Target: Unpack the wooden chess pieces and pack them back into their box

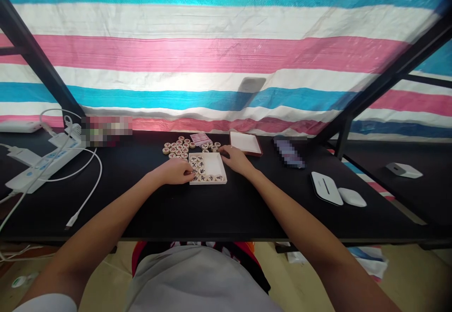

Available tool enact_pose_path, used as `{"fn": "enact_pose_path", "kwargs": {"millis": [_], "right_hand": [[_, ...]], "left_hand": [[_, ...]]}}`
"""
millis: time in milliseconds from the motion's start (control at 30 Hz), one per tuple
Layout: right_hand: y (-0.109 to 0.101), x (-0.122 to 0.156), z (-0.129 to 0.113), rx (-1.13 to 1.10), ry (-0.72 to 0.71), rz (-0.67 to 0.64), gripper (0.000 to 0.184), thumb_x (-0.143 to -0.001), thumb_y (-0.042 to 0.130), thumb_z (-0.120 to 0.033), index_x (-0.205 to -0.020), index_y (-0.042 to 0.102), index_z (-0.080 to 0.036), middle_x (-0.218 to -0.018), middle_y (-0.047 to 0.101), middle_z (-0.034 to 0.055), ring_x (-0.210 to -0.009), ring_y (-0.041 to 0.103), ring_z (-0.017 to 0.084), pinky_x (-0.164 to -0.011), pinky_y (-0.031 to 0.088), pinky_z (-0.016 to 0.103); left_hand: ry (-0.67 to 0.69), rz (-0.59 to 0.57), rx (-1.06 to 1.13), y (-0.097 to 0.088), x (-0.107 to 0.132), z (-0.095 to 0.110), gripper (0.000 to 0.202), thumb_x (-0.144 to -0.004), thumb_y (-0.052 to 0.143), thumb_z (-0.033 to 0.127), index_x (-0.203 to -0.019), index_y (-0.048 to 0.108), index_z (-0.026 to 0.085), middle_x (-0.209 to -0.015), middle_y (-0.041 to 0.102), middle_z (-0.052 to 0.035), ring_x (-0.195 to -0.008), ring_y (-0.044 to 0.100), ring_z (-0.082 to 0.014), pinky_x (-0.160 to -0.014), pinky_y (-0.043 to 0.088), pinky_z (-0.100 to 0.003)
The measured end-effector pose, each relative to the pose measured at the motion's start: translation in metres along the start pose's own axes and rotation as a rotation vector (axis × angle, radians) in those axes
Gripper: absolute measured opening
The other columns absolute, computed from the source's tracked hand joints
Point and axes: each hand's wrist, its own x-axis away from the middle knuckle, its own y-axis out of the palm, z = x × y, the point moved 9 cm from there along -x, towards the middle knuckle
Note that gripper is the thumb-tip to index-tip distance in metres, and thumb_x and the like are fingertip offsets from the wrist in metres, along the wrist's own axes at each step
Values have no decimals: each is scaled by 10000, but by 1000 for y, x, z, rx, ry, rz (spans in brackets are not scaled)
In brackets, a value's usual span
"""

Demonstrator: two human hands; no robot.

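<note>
A shallow white box [225, 174] lies on the black table, with Chinese chess pieces [201, 171] in dark characters set along its left side and front row. The box's white floor shows at the back right. My left hand [175, 171] is closed at the left wall, fingers curled over it beside the pieces. At the back right corner is my right hand [236, 157], its fingers bent together near a small group of loose pieces [210, 146]; whatever its fingertips hold is hidden. More loose pieces [178, 147], with red characters, lie behind the box's left side.
A pink printed card [201, 139] and the box lid [246, 142] lie behind. To the right are a blurred-out object [288, 152], a white flat device [326, 188] and a white rounded case [352, 197]. A power strip [45, 161] with white cables occupies the left.
</note>
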Motion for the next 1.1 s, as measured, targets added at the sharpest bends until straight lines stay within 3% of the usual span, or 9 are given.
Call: {"fn": "enact_pose_path", "kwargs": {"millis": [167, 333, 533, 700, 1100], "right_hand": [[4, 2, -9, 2, -109, 3, 261, -846, 468, -133, -1067, 596, -184, -1041, 612, 95, -980, 565, 230, -886, 450, 393], [4, 3, -8, 1, -106, 18, 358, -857, 451, -141, -1197, 543, -205, -1107, 573, 100, -1039, 552, 236, -925, 446, 409], [5, 3, -7, 29, -95, 4, 360, -871, 445, -170, -1216, 544, -193, -1114, 573, 109, -1069, 541, 247, -935, 447, 421], [6, 4, -16, 47, -176, -2, 467, -865, 409, -113, -1315, 477, -215, -1258, 535, 114, -1121, 515, 247, -972, 425, 440], [9, 3, -13, 44, -182, 10, 380, -880, 425, -140, -1211, 589, -226, -1100, 580, 113, -1012, 552, 247, -909, 464, 430]], "left_hand": [[-9, -6, -3, -1, 0, 1, 352, -831, 437, 323, -517, 461, 167, -546, 508, -11, -529, 434, -113, -537, 275, -255], [-14, -13, -8, 0, 0, 1, 353, -834, 434, 324, -520, 466, 165, -549, 516, -11, -527, 433, -111, -534, 271, -251], [-16, -21, 3, 1, 1, 0, 360, -840, 426, 333, -527, 477, 164, -546, 514, -15, -525, 434, -111, -531, 267, -254], [-8, -16, 5, 1, 0, 0, 358, -838, 427, 328, -519, 457, 168, -543, 509, -11, -520, 430, -113, -532, 271, -258], [-14, 1, 19, -1, 0, 1, 348, -827, 448, 327, -519, 478, 167, -536, 494, -6, -516, 427, -112, -528, 269, -258]]}}
